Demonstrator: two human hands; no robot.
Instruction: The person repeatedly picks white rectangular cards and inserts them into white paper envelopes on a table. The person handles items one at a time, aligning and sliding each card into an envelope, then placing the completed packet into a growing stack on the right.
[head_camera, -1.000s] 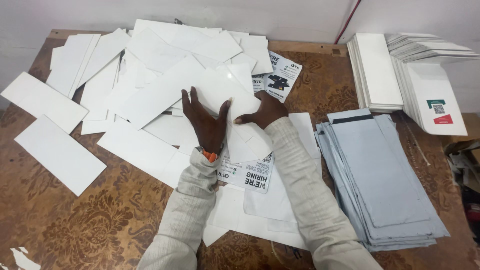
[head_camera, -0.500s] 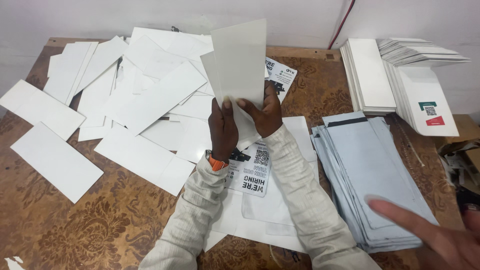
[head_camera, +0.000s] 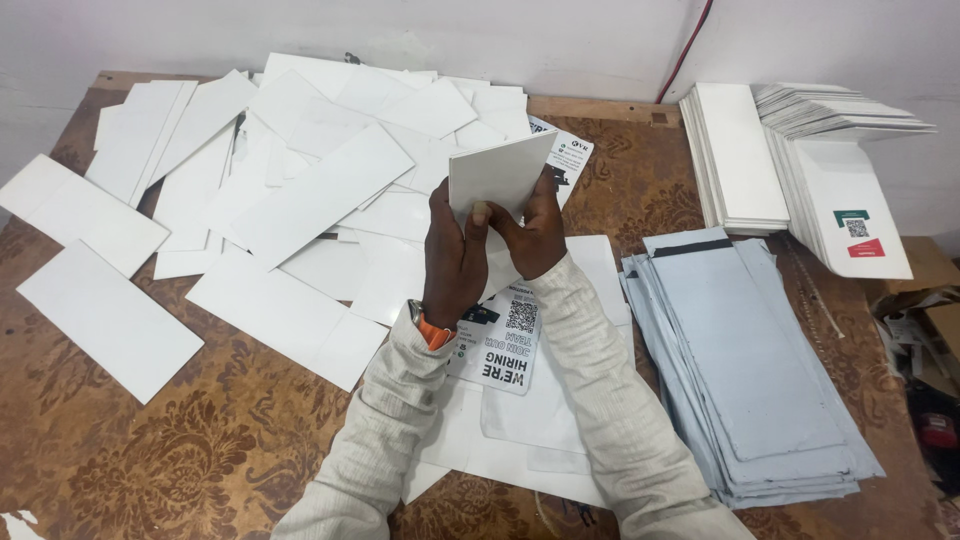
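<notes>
Both forearms, in pale ribbed sleeves, run from the near edge of the desk (head_camera: 130, 470) up toward the centre, converging at the wrists. The left hand (head_camera: 455, 255) stands with its back to the camera, an orange-banded watch (head_camera: 430, 328) at the wrist, thumb and fingers closed on the lower left edge of a folded white card (head_camera: 500, 172). The right hand (head_camera: 535, 235) is closed on the lower right edge of the same card. Each grip pinches the card; neither hand is open. The card is raised off the desk, tilted, its fold edge on the left and its free corner pointing up and right.

Directly below the grip, under the wrists, lies a printed flyer (head_camera: 510, 340) on top of flat white envelopes (head_camera: 560, 400). To the left of the grip and beyond it, loose white cards (head_camera: 300, 200) overlap in a wide scatter, some separate ones lying near the left desk edge. Bare patterned desk surface is open near-left of the grip.

Right of the grip, a stack of grey mailer bags (head_camera: 750, 360) lies square, close to the right forearm. Beyond it, far right, stand stacks of white cards (head_camera: 740, 150) and fanned printed envelopes (head_camera: 850, 190) against the wall.
</notes>
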